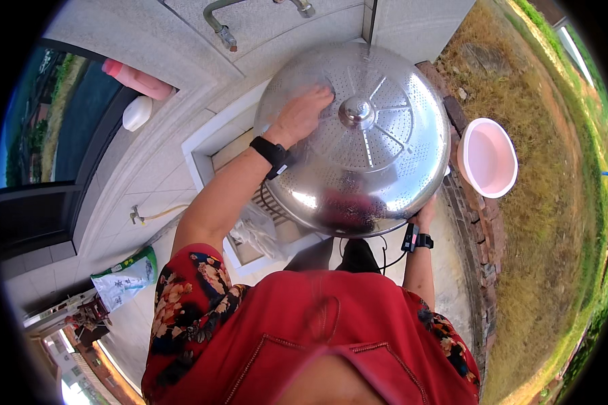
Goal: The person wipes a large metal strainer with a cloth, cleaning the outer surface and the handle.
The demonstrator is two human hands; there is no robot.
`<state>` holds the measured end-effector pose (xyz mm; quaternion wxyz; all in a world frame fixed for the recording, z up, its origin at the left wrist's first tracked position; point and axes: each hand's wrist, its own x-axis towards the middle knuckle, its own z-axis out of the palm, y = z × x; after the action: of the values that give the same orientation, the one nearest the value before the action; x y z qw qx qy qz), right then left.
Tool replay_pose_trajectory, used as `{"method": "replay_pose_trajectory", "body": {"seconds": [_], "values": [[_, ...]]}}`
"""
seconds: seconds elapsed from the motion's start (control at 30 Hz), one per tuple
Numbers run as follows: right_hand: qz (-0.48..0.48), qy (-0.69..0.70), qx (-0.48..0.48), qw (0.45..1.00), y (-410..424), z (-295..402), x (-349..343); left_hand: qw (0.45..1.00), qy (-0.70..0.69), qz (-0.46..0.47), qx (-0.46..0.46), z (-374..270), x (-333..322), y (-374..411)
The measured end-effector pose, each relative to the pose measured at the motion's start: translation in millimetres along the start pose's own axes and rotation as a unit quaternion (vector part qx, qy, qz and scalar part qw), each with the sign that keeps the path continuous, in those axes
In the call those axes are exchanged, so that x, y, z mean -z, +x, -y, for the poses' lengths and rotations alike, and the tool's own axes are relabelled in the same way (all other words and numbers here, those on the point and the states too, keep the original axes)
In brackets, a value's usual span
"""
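A large, round stainless-steel dome with small holes and a central knob (357, 112) fills the upper middle of the view; it looks wet. My left hand (300, 115) lies on the dome's upper left surface, left of the knob, fingers pointing towards it. My right hand (424, 215) is at the dome's lower right rim, its fingers partly hidden behind the metal, and appears to grip the edge. What lies beneath the dome is hidden. Both wrists carry black straps with small devices.
Left of the dome stand a white-edged basin (196, 161) and a plastic bag (256, 230). A tap (138, 215) with a hose is on the tiled wall; metal pipes (225, 38) project above. A pink tub (488, 158) sits by the brick edging (479, 228). Bottles (144, 83) stand on the window ledge.
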<state>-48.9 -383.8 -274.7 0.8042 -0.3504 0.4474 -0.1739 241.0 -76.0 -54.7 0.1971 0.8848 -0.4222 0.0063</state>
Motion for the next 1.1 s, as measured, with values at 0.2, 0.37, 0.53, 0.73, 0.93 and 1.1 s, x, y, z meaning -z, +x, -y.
{"method": "replay_pose_trajectory", "body": {"seconds": [0.2, 0.37, 0.53, 0.73, 0.93, 1.1], "values": [[-0.036, 0.024, -0.014, 0.999, -8.5, 5.6, -7.7, 0.999, -0.004, 0.013, 0.035, -30.9, 6.2, -22.3], [-0.040, 0.041, 0.018, 0.998, -0.1, -2.3, -6.2, 0.998, 0.052, 0.032, 0.005, -27.9, -0.5, 0.4], [-0.046, 0.042, 0.003, 0.998, 8.6, -7.5, 7.2, 0.989, 0.118, 0.020, 0.087, -11.8, 15.2, 4.9], [-0.067, 0.034, -0.016, 0.997, 4.9, -3.3, 4.1, 0.989, 0.129, -0.067, -0.035, -26.6, -5.7, 0.5], [-0.057, 0.040, 0.018, 0.997, 7.0, -11.4, 5.4, 0.984, 0.173, -0.005, -0.030, -31.2, -6.6, 11.4], [-0.075, 0.034, 0.009, 0.997, 3.0, -5.7, -2.4, 0.980, 0.195, 0.011, 0.040, -25.2, -6.7, 17.8]]}}
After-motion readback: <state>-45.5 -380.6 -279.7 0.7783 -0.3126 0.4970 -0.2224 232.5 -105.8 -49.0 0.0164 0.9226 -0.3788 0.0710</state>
